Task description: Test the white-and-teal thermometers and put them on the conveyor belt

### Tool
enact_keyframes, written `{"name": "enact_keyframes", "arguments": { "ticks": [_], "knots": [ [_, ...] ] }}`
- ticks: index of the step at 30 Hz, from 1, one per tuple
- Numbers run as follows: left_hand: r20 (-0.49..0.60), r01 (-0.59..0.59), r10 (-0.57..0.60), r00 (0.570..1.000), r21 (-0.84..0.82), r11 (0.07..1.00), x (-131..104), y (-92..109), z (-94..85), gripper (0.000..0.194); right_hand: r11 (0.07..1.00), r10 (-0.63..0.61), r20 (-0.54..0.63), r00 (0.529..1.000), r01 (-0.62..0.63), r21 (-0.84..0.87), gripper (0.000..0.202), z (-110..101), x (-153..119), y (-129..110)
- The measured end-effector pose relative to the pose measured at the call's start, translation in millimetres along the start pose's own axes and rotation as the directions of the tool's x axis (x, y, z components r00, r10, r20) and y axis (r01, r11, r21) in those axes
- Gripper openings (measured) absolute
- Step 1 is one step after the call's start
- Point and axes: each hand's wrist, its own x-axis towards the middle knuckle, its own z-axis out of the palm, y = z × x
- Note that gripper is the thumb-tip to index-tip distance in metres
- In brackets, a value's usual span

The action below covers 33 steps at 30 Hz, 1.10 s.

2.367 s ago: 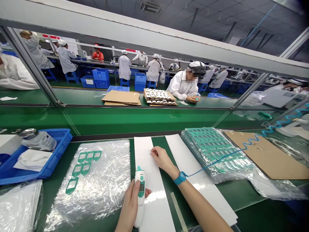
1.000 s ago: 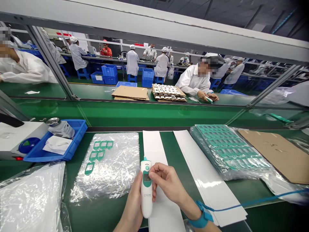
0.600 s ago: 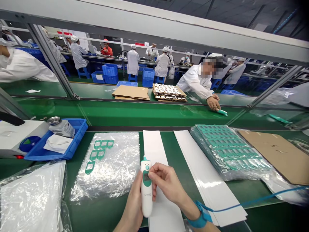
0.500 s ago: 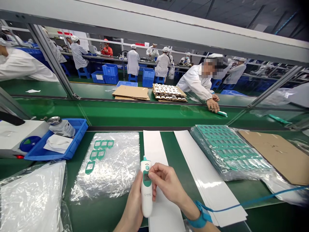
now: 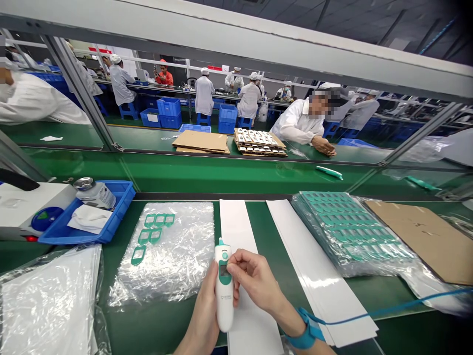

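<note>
My left hand (image 5: 203, 315) grips a white and green handheld thermometer (image 5: 223, 288) upright over a long white paper strip (image 5: 240, 236). My right hand (image 5: 254, 281) pinches at the thermometer's green face by its small screen. A blue wrist strap (image 5: 306, 333) with a blue coiled cord (image 5: 388, 310) sits on my right wrist. Several green frame-shaped parts (image 5: 151, 229) lie on a clear plastic sheet (image 5: 170, 261) to the left.
A second white strip (image 5: 318, 276) lies right of the first. A bagged stack of green parts (image 5: 343, 227) and cardboard (image 5: 424, 236) are at right. A blue tray (image 5: 107, 217) with a bottle and cloth stands left. A person (image 5: 303, 123) works across the green belt (image 5: 221, 175).
My right hand came off the white strip to the thermometer's face, and the thermometer rose upright. The person opposite laid a green-tipped item on the belt and drew the hand back.
</note>
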Motion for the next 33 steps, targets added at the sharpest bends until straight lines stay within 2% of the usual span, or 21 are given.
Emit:
{"name": "enact_keyframes", "arguments": {
  "ticks": [3,7,12,16,19,22,26,28,30,31,33],
  "knots": [
    [0.027,-0.003,0.003,1.0,0.001,1.0,-1,1,0.0,0.054,0.999,-0.021,-0.013,1.0,0.02,-0.037,0.036,1,0,-1],
    [0.024,-0.029,0.03,0.999,-0.027,0.999,-2,2,-0.6,0.03,0.998,-0.026,-0.023,0.999,0.024,-0.064,0.034,2,-1,-1],
    [-0.047,-0.006,0.006,0.999,-0.009,1.0,-1,-2,-3.6,0.048,0.977,-0.081,-0.054,0.995,0.069,-0.201,0.027,2,-3,1],
    [-0.022,-0.05,0.051,0.998,0.056,0.997,-1,-3,-4.7,0.041,0.935,-0.176,-0.116,0.978,0.129,-0.331,0.018,-3,-3,4],
    [0.033,-0.097,0.093,0.995,0.135,0.986,-3,-1,-3.5,0.037,0.937,-0.194,-0.126,0.973,0.145,-0.318,0.018,-9,-2,8],
    [0.04,-0.127,0.121,0.992,0.226,0.966,-4,3,-1.1,0.037,0.949,-0.191,-0.127,0.973,0.15,-0.278,0.019,-13,0,10],
    [0.019,-0.092,0.09,0.996,0.28,0.955,1,5,-2.7,0.038,0.927,-0.235,-0.118,0.965,0.186,-0.327,0.016,-18,2,5],
    [0.023,-0.037,0.031,0.999,0.288,0.957,5,3,-8.7,0.047,0.876,-0.3,-0.06,0.952,0.25,-0.413,0.016,-22,4,-3],
    [0.027,-0.002,-0.007,1.0,0.343,0.939,10,0,-18.3,0.06,0.768,-0.35,0.113,0.93,0.354,-0.534,0.03,-27,7,-15],
    [0.025,-0.009,-0.001,1.0,0.382,0.924,12,-1,-24.0,0.063,0.682,-0.348,0.239,0.907,0.419,-0.599,0.038,-30,8,-22],
    [0.015,-0.073,0.074,0.997,0.451,0.89,16,-1,-35.7,0.057,0.468,-0.267,0.478,0.837,0.546,-0.695,0.049,-34,11,-36]
  ]
}}
